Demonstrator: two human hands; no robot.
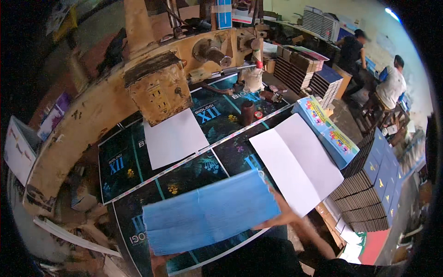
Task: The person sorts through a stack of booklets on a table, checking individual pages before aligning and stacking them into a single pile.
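Observation:
A light blue paper bundle (210, 212) is held flat and slightly tilted above the work table. My right hand (282, 217) grips its right edge, fingers under and thumb on the side. My left hand (159, 262) is at the bundle's lower left corner, mostly hidden beneath it. Right of the bundle lies a white folded sheet (297, 161). Another white sheet (173, 136) rests under the head of a worn yellow machine (157, 85).
Dark printed cover sheets (217, 117) line the table. A small brown bottle (248, 112) stands on them. A colourful booklet pile (327, 131) and tall stacks of blue-covered books (374, 184) crowd the right. Two people (392, 85) work far back right. Paper scraps (78, 235) lie lower left.

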